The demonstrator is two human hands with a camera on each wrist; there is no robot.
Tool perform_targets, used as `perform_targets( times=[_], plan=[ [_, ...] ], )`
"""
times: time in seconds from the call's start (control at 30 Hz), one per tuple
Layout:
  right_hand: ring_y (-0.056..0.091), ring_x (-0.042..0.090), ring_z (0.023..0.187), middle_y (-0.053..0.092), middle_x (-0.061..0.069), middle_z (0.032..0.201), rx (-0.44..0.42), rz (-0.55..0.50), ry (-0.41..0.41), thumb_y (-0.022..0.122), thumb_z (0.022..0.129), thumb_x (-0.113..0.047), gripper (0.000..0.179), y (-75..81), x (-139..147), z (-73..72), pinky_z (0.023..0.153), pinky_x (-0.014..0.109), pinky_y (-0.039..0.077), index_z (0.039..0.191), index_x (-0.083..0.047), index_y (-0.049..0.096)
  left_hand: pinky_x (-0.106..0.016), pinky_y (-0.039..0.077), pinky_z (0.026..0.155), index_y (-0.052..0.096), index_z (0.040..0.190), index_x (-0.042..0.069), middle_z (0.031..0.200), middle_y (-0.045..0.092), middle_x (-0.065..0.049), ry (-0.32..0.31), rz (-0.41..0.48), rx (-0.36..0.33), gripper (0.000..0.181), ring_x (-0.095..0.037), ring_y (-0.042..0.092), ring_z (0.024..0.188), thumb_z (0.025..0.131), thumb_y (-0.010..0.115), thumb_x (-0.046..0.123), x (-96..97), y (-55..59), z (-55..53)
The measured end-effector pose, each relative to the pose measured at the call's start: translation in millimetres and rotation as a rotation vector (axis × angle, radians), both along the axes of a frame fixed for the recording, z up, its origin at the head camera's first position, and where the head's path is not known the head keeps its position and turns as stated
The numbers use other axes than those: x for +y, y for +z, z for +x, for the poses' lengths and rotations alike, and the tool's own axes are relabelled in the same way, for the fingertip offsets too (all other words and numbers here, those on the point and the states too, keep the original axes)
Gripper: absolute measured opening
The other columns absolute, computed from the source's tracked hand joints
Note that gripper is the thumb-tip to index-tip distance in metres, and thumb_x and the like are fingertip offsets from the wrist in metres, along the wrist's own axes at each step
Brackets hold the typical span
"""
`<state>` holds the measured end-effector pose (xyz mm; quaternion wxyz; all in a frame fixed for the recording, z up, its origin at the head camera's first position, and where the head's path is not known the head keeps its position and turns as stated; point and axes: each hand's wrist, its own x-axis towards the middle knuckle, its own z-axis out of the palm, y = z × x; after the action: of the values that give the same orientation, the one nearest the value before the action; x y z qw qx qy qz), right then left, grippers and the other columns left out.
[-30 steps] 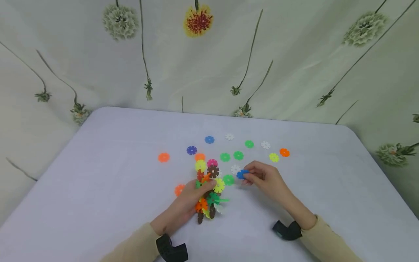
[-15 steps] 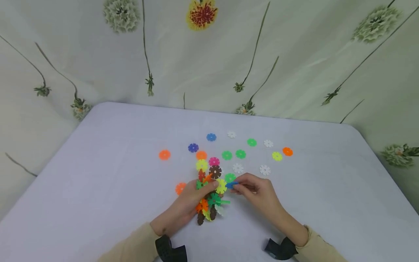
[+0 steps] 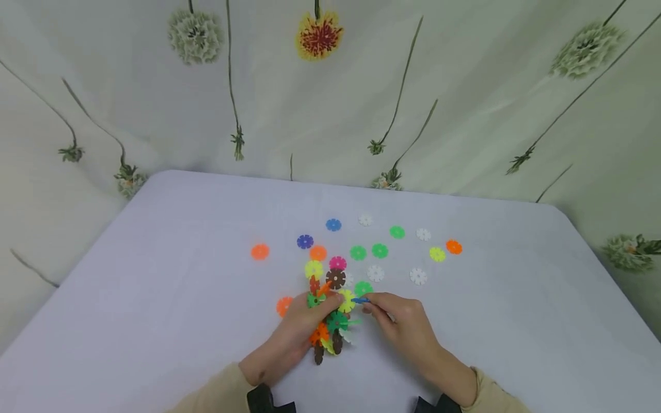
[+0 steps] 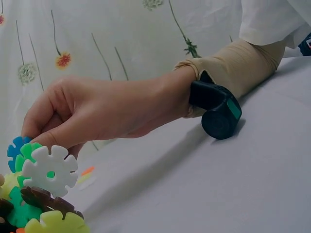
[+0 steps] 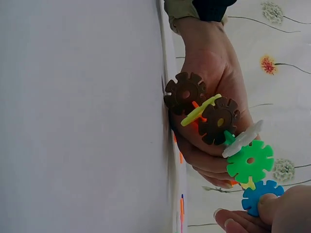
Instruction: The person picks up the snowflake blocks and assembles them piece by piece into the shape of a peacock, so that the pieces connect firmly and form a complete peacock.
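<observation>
My left hand grips a cluster of slotted plastic flower discs joined edge to edge. Yellow, brown, pink, orange and green discs show in it, among them a dark green disc; my fingers hide part of its middle. My right hand pinches a blue disc between thumb and fingers, edge-on, at the right side of a yellow disc in the cluster. In the right wrist view the blue disc meets the yellow one beside a bright green disc. A white disc sticks out in the left wrist view.
Loose discs lie spread over the white table beyond my hands: blue, purple, several green, several white, yellow and orange. A flower-print cloth hangs behind the table.
My right hand has brought the blue disc left and nearer to the cluster's yellow disc, turning it edge-on. The left hand keeps its hold in nearly the same place.
</observation>
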<state>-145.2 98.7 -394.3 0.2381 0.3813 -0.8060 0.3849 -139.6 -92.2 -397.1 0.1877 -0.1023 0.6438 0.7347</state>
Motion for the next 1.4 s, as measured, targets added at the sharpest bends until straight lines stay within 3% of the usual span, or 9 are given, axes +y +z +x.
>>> perform_targets(
  times=[0.17, 0.3, 0.53, 0.73, 0.97, 1.1, 1.23, 1.3, 1.4],
  plan=[
    [0.066, 0.013, 0.069, 0.068, 0.004, 0.078, 0.031, 0.001, 0.024, 0.076, 0.067, 0.011, 0.024, -2.5, -2, 0.1, 0.064, 0.017, 0.051, 0.087, 0.001, 0.069, -0.028, 0.045, 0.075, 0.056, 0.095, -0.001, 0.085, 0.052, -0.005, 0.014, -0.046, -0.008, 0.033, -0.019, 0.05, 0.084, 0.086, 0.068, 0.028, 0.0, -0.3, 1.9],
    [0.066, 0.013, 0.07, 0.068, 0.004, 0.079, 0.042, 0.006, 0.013, 0.076, 0.066, 0.011, 0.024, -3.7, -2, -1.7, 0.064, 0.017, 0.051, 0.086, 0.001, 0.069, -0.028, 0.046, 0.075, 0.055, 0.097, -0.002, 0.087, 0.053, -0.006, 0.017, -0.052, -0.013, 0.035, -0.02, 0.05, 0.085, 0.086, 0.068, 0.028, 0.5, -0.4, 1.3],
    [0.067, 0.012, 0.07, 0.069, 0.007, 0.082, -0.127, -0.106, 0.036, 0.069, 0.075, 0.015, 0.019, -7.1, -7, -4.8, 0.064, 0.017, 0.051, 0.088, 0.001, 0.069, -0.028, 0.046, 0.076, 0.05, 0.106, -0.005, 0.092, 0.055, -0.007, 0.045, -0.004, -0.022, 0.043, -0.019, 0.052, 0.084, 0.087, 0.066, 0.03, 1.4, -0.6, -0.6],
    [0.066, 0.011, 0.07, 0.069, 0.006, 0.081, -0.166, -0.11, 0.049, 0.068, 0.077, 0.014, 0.017, -6.2, -9, -6.8, 0.063, 0.017, 0.051, 0.087, 0.0, 0.069, -0.027, 0.047, 0.075, 0.047, 0.108, -0.005, 0.091, 0.054, -0.007, 0.065, 0.032, -0.025, 0.044, -0.017, 0.053, 0.08, 0.087, 0.066, 0.028, 0.0, 0.2, 0.1],
    [0.067, 0.013, 0.073, 0.069, 0.006, 0.08, -0.086, 0.024, 0.04, 0.072, 0.074, 0.011, 0.017, 0.4, -5, -9.2, 0.065, 0.017, 0.051, 0.087, 0.001, 0.069, -0.026, 0.047, 0.071, 0.049, 0.098, -0.002, 0.085, 0.053, -0.005, 0.04, 0.031, -0.025, 0.038, -0.016, 0.053, 0.077, 0.087, 0.065, 0.03, 0.2, -0.3, -0.2],
    [0.066, 0.01, 0.076, 0.07, 0.004, 0.084, -0.22, 0.027, 0.024, 0.069, 0.079, 0.006, 0.014, 5.1, -1, -12.7, 0.066, 0.017, 0.051, 0.091, 0.0, 0.071, -0.028, 0.047, 0.077, 0.048, 0.108, -0.003, 0.091, 0.057, -0.006, 0.024, 0.08, -0.041, 0.047, -0.017, 0.053, 0.081, 0.087, 0.066, 0.035, 1.7, -1.9, -1.3],
    [0.063, 0.009, 0.079, 0.068, 0.003, 0.096, -0.371, 0.156, 0.0, 0.069, 0.083, -0.002, 0.018, 24.2, 16, -24.2, 0.066, 0.021, 0.051, 0.101, -0.004, 0.07, -0.034, 0.042, 0.09, 0.045, 0.118, -0.003, 0.101, 0.058, -0.007, 0.0, 0.137, -0.054, 0.06, -0.02, 0.052, 0.093, 0.085, 0.066, 0.043, 0.4, -2.8, -3.1],
    [0.06, 0.011, 0.078, 0.067, 0.005, 0.101, -0.401, 0.258, -0.066, 0.071, 0.082, -0.005, 0.024, 33.5, 31, -32.9, 0.064, 0.023, 0.051, 0.105, -0.004, 0.068, -0.037, 0.037, 0.096, 0.042, 0.123, -0.002, 0.108, 0.057, -0.007, 0.012, 0.183, -0.053, 0.065, -0.021, 0.049, 0.1, 0.085, 0.066, 0.045, -1.2, -3.1, -4.1],
    [0.056, 0.015, 0.073, 0.062, 0.008, 0.101, -0.467, 0.382, -0.234, 0.074, 0.08, -0.007, 0.031, 37.9, 57, -46.4, 0.061, 0.027, 0.048, 0.108, -0.001, 0.065, -0.036, 0.034, 0.1, 0.041, 0.127, -0.001, 0.114, 0.057, -0.006, 0.024, 0.279, -0.037, 0.062, -0.021, 0.049, 0.104, 0.086, 0.067, 0.037, -2.6, -3.5, -5.7]
  ],
)
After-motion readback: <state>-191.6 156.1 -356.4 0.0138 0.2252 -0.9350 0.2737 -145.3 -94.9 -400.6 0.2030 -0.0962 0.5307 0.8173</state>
